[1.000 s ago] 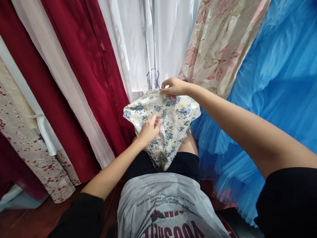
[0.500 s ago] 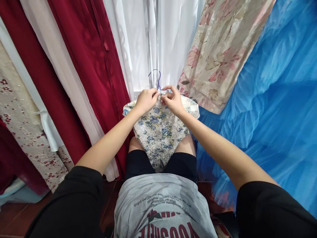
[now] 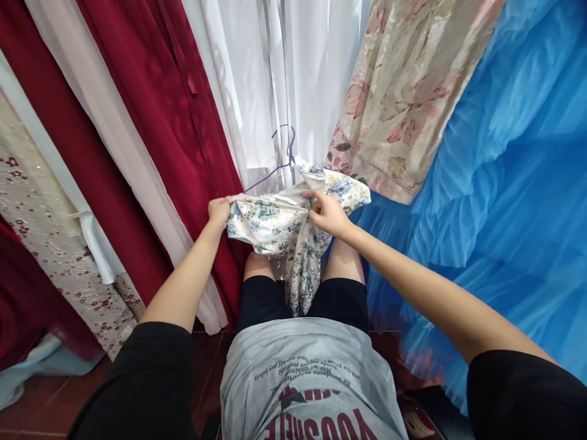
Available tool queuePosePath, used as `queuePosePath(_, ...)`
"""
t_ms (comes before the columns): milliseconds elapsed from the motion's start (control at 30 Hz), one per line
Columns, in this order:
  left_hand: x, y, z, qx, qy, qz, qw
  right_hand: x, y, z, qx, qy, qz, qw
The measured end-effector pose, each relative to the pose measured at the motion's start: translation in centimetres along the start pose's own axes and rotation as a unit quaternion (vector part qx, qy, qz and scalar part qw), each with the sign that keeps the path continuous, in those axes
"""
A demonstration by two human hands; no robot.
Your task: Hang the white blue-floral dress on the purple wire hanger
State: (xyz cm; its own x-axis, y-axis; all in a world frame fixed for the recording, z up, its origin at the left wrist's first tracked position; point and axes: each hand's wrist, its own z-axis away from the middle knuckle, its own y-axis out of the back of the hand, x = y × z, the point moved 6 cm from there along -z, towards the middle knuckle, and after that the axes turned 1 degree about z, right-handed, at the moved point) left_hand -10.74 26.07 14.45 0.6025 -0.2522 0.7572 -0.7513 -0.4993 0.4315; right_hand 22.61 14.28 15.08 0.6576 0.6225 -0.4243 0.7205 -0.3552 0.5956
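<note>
A white garment with blue flowers (image 3: 279, 223) hangs in front of me over my lap, partly on a purple wire hanger (image 3: 270, 172) whose hook sits at the top centre. My left hand (image 3: 219, 211) is closed on the garment's left shoulder edge, pulled out to the left. My right hand (image 3: 326, 212) pinches the cloth near the neckline, just right of the middle. The hanger's left arm shows bare above the cloth; its right arm is hidden under the fabric.
Hanging clothes surround me: dark red dresses (image 3: 151, 110) and a white one on the left, sheer white fabric (image 3: 257, 79) straight ahead, a beige floral garment (image 3: 403, 91) and blue tulle (image 3: 504, 183) on the right. A reddish floor (image 3: 27, 409) shows at the lower left.
Both hands were together at the collar by the hanger hook. Now my left hand has drawn the left shoulder outward off the hanger arm, and the garment has bunched and dropped.
</note>
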Motion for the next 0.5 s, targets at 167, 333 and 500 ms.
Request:
queuePosePath(167,-3.3,-5.9,6.3,-0.211,0.017,0.013,0.977,3.3,1.7,3.3,-0.003,-0.107,0.078,0.991)
queuePosePath(333,-0.9,-8.7,10.8,-0.33,-0.035,0.073,0.94,9.2,3.1,8.0,-0.01,-0.266,-0.053,0.963)
queuePosePath(500,7.4,-8.2,14.2,-0.305,-0.218,0.082,0.923,10.4,-0.5,9.9,-0.213,-0.358,-0.099,0.904)
